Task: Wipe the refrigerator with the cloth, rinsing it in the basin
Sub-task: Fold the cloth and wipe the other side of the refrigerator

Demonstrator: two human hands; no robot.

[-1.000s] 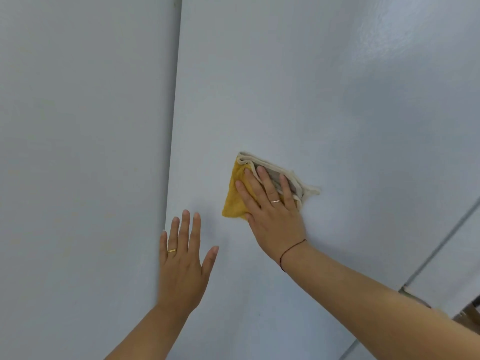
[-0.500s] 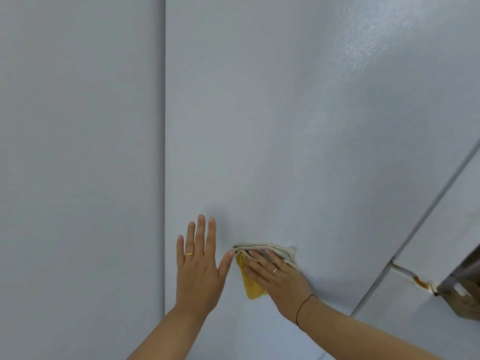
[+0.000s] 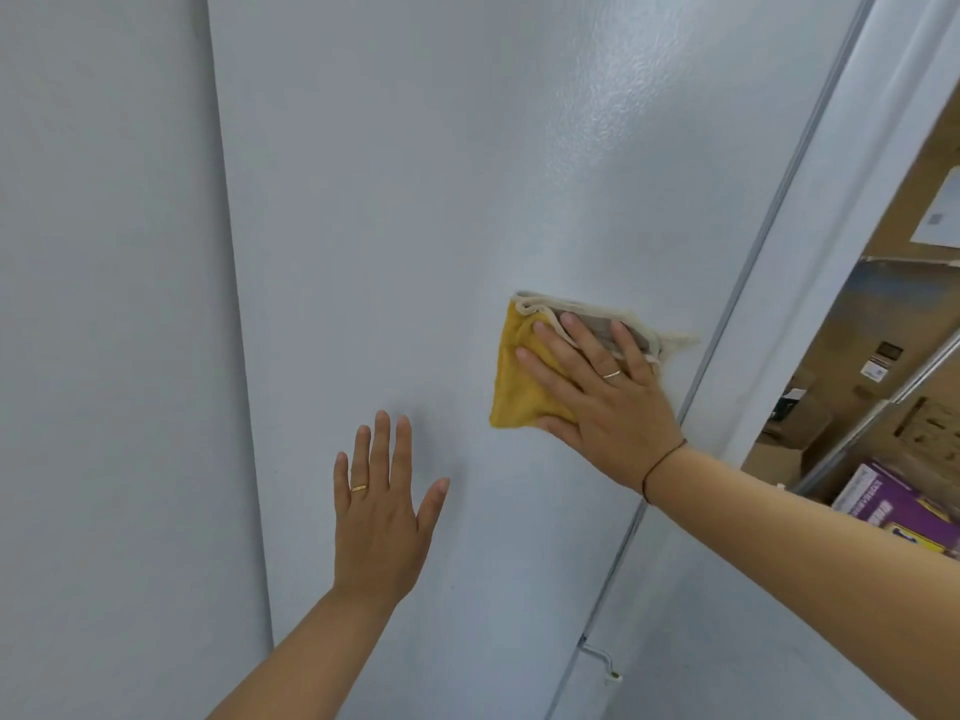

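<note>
The white refrigerator panel [image 3: 415,200] fills most of the view. A folded cloth [image 3: 519,376], yellow on one face and grey with a cream edge on the other, lies flat against it right of centre. My right hand [image 3: 602,402] presses the cloth to the panel with straight spread fingers. My left hand [image 3: 382,517] rests flat on the bare panel lower left of the cloth, fingers straight, a hand's width away from it. No basin is in view.
A vertical seam [image 3: 228,283] separates the panel from a white surface on the left. On the right a door edge [image 3: 769,241] runs diagonally, with a small hinge bracket [image 3: 602,662] low down. Beyond it are cardboard boxes [image 3: 841,376] and a purple box [image 3: 898,506].
My right hand slid the cloth up and to the right, away from my left hand. The view swung, bringing the door edge and the boxes into sight.
</note>
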